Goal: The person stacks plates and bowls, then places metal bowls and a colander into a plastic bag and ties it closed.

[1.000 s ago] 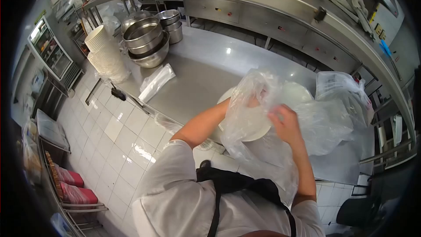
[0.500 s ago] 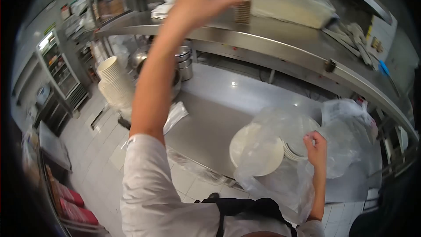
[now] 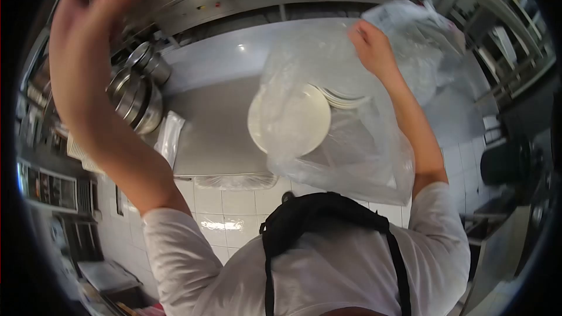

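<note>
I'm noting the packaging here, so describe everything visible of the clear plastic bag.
The clear plastic bag is large, thin, slightly cloudy and creased. It spreads loosely over part of a round white plate and the stacked plates beside it, which show through. Its near part hangs past the edge of the metal counter; the right hand appears to grip its far side. Its opening cannot be made out.

The left arm (image 3: 93, 111) is raised along the left side of the frame, and the blurred left hand (image 3: 88, 20) is held open at upper left. The right hand (image 3: 372, 48) is held right of top center, fingers curled inward.
</note>
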`<action>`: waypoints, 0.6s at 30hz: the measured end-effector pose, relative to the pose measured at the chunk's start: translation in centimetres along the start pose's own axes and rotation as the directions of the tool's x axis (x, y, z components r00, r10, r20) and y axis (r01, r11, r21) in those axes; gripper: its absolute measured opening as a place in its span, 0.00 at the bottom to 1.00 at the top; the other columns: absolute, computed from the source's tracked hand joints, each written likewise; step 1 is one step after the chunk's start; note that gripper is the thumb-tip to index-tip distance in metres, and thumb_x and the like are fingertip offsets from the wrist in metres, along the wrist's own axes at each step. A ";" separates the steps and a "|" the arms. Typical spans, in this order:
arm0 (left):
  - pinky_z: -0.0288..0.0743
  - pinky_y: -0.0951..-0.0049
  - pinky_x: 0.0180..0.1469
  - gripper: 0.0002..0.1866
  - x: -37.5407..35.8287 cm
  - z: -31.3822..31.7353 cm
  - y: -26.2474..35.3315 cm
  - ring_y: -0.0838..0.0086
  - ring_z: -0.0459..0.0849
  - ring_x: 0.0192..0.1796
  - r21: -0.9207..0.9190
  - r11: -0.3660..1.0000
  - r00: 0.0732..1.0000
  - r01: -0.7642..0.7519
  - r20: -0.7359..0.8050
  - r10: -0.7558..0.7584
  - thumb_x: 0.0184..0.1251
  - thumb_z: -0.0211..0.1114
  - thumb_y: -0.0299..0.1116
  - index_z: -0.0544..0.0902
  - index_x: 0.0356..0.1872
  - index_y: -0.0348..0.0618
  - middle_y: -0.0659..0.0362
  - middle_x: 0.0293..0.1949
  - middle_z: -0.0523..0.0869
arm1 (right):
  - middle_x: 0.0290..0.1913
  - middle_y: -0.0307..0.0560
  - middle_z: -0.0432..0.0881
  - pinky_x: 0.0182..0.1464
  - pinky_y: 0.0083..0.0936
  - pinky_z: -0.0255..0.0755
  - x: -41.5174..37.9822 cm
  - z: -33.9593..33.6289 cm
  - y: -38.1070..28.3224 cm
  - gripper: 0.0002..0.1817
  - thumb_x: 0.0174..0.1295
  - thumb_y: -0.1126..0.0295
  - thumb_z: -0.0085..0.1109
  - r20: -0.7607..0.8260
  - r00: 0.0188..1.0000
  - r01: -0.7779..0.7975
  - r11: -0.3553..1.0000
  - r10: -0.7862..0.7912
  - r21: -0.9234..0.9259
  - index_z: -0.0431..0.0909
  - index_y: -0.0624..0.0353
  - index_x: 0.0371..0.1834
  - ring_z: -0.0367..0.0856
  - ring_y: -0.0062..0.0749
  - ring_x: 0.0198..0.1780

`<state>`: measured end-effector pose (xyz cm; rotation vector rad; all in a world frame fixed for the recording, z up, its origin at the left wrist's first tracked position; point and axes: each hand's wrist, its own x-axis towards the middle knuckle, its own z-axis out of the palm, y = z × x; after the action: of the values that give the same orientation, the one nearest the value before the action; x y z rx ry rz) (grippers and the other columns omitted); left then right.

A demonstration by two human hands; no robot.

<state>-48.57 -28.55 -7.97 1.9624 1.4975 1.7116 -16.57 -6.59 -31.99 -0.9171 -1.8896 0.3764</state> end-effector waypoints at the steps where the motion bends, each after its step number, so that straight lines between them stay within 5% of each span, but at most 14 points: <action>1: 0.76 0.76 0.46 0.30 -3.3 3.4 1.4 0.73 0.84 0.43 0.016 0.999 0.998 -0.035 0.059 0.034 0.55 0.75 0.40 0.76 0.57 0.37 0.55 0.42 0.85 | 0.22 0.33 0.70 0.28 0.20 0.60 0.6 -0.3 0.1 0.08 0.65 0.68 0.57 -0.011 1.000 -0.001 0.999 0.002 0.054 0.74 0.62 0.32 0.63 0.15 0.26; 5: 0.80 0.67 0.39 0.30 -12.2 16.2 -1.8 0.64 0.88 0.36 -0.030 0.971 0.841 0.235 0.507 -0.188 0.50 0.78 0.37 0.72 0.51 0.39 0.52 0.33 0.85 | 0.22 0.29 0.71 0.27 0.18 0.59 2.6 -2.0 -1.9 0.09 0.65 0.67 0.57 0.032 0.999 -0.032 0.985 0.027 0.167 0.75 0.61 0.33 0.63 0.12 0.25; 6: 0.78 0.62 0.43 0.32 -14.2 20.3 -4.2 0.55 0.87 0.40 0.035 0.968 0.782 0.247 0.582 -0.221 0.48 0.79 0.39 0.71 0.50 0.38 0.48 0.34 0.86 | 0.22 0.29 0.71 0.26 0.17 0.58 2.9 -2.4 -2.2 0.09 0.66 0.67 0.57 0.049 0.999 -0.022 0.985 0.014 0.168 0.75 0.61 0.33 0.63 0.11 0.25; 10: 0.79 0.57 0.44 0.28 -20.4 32.8 -13.3 0.49 0.86 0.41 0.401 0.894 0.707 0.200 0.573 -0.415 0.49 0.76 0.35 0.71 0.47 0.35 0.44 0.38 0.86 | 0.21 0.27 0.70 0.24 0.16 0.56 2.4 -2.7 -2.8 0.09 0.66 0.66 0.58 0.096 0.995 -0.040 0.981 0.022 0.192 0.75 0.61 0.33 0.61 0.10 0.23; 12: 0.79 0.56 0.45 0.27 -22.4 36.3 -16.8 0.48 0.85 0.43 0.455 0.854 0.741 0.250 0.478 -0.472 0.50 0.76 0.35 0.71 0.46 0.34 0.42 0.38 0.85 | 0.20 0.26 0.69 0.24 0.16 0.55 2.0 -3.4 -2.5 0.09 0.66 0.66 0.58 0.103 0.995 -0.032 0.981 0.012 0.193 0.75 0.61 0.33 0.61 0.10 0.23; 18: 0.79 0.56 0.49 0.32 -22.6 38.2 -18.2 0.44 0.83 0.46 0.591 0.765 0.737 0.255 0.394 -0.550 0.47 0.77 0.33 0.69 0.50 0.31 0.40 0.43 0.81 | 0.19 0.26 0.67 0.24 0.16 0.54 0.1 -3.7 0.5 0.09 0.66 0.66 0.58 0.164 0.986 -0.076 0.961 0.033 0.264 0.75 0.60 0.32 0.59 0.09 0.22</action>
<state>-24.83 -17.73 -48.21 1.8588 2.0521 0.5111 -13.17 -6.62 -30.45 -0.7749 -1.8998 0.7408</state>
